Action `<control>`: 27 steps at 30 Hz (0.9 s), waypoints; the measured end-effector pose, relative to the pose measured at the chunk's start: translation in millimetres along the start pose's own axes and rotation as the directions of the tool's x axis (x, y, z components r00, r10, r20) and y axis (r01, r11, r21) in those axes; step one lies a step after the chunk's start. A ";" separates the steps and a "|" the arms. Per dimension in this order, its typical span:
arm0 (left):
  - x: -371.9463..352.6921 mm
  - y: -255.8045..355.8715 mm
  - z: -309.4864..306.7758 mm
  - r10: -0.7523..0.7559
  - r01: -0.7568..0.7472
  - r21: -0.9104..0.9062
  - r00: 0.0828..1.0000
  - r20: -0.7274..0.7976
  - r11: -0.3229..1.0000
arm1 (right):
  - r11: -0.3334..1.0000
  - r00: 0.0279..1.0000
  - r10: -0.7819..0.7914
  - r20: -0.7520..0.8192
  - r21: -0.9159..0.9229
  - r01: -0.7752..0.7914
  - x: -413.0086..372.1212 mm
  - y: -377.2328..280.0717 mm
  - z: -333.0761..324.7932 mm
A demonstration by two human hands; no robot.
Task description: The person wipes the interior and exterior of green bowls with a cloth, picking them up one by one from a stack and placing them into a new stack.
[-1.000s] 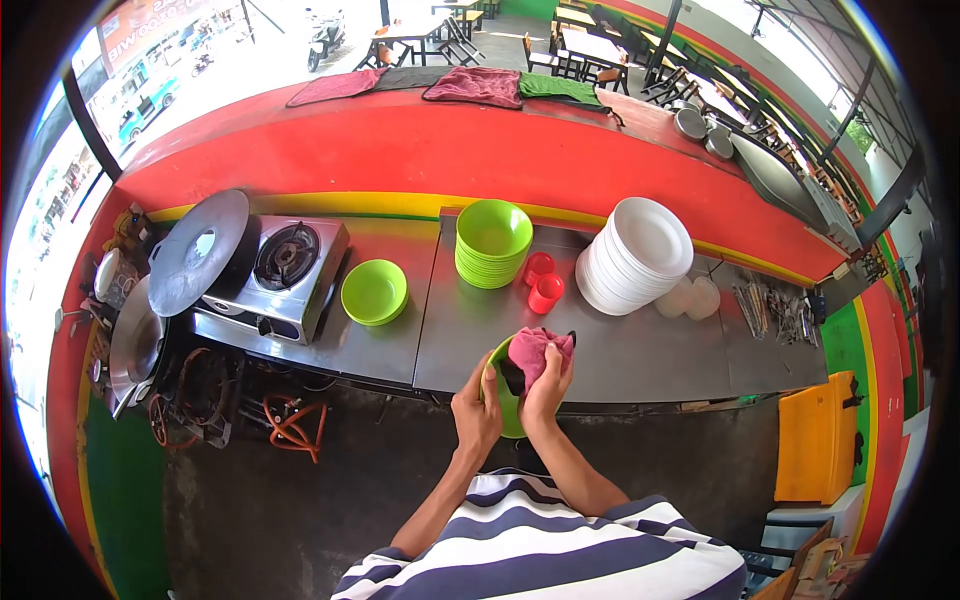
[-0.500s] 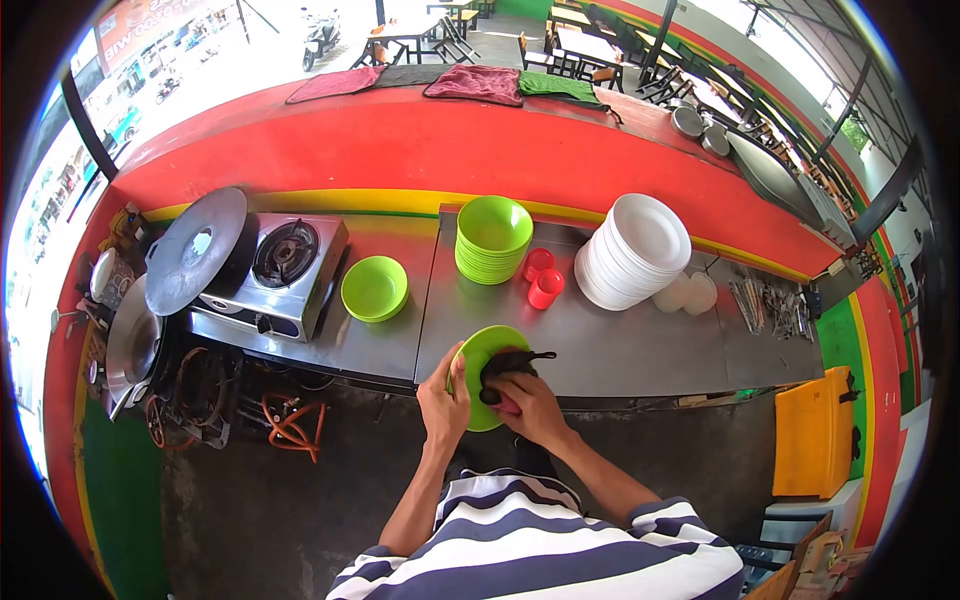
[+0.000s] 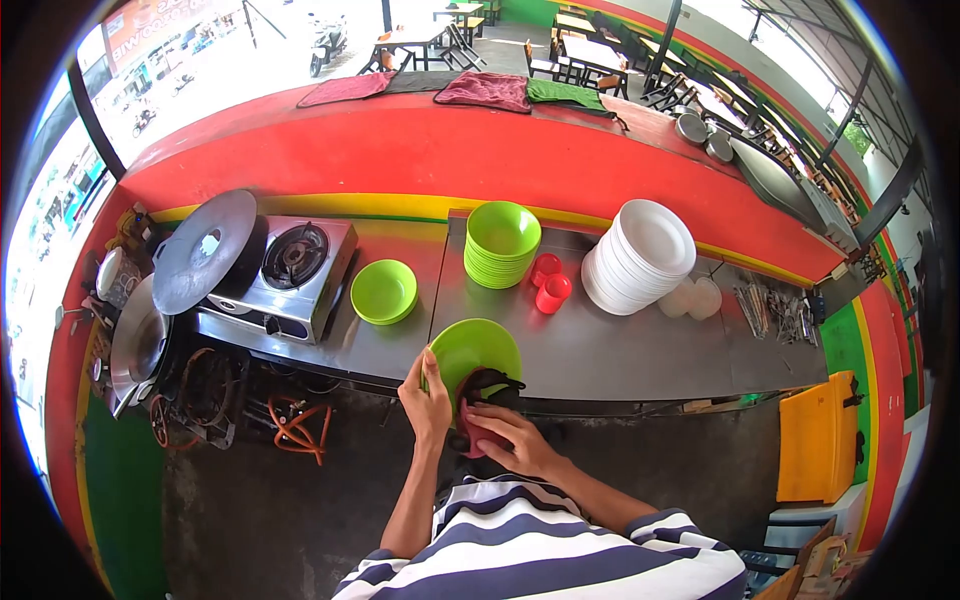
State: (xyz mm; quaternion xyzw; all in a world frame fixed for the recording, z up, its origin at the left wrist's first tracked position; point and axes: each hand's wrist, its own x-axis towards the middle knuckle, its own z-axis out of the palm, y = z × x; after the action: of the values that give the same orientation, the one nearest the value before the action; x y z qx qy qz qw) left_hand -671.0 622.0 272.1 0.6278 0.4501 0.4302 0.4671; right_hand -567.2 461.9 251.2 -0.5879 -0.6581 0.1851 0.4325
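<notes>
A green bowl (image 3: 476, 345) is tilted in front of my body, over the counter's front edge. My left hand (image 3: 427, 398) grips its left rim, thumb on the inside. Against the bowl's lower right part, my right hand (image 3: 515, 437) presses a dark red and black cloth (image 3: 478, 420) with its fingers. The cloth hides the lower part of the bowl. Beyond the bowl, on the metal counter (image 3: 590, 355), are a low green bowl stack (image 3: 384, 292) and a taller one (image 3: 502, 243).
Red cups (image 3: 552, 293) and a tall stack of white plates (image 3: 640, 257) stand right of the tall green stack. Cutlery (image 3: 780, 312) lies farther right. A gas stove (image 3: 290, 270) and a large wok lid (image 3: 205, 252) are at the left. A red wall (image 3: 400, 150) runs behind.
The bowl has turned to show more of its inside. My right hand and the cloth have moved down and left; my left hand has shifted slightly left.
</notes>
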 end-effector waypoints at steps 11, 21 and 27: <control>-8.1 11.0 6.9 -0.018 0.018 0.007 0.999 0.046 1.000 | 0.980 0.994 0.014 -0.113 -0.196 -0.036 13.1 -21.3 13.9; 10.6 14.1 -6.2 -0.001 -0.007 0.049 0.986 0.164 0.999 | 0.927 0.967 -0.085 -0.239 -0.376 -0.012 7.4 11.3 15.0; 11.9 19.4 -8.6 -0.007 0.144 -0.315 0.917 0.399 0.938 | 0.926 0.933 -0.196 -0.304 -0.370 0.074 14.5 9.9 -6.5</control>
State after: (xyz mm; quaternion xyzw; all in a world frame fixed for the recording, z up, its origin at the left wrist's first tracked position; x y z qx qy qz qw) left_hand -673.4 632.2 294.1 0.5936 0.2912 0.3482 0.6646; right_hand -555.1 476.1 252.5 -0.6314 -0.6366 -0.0691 0.4374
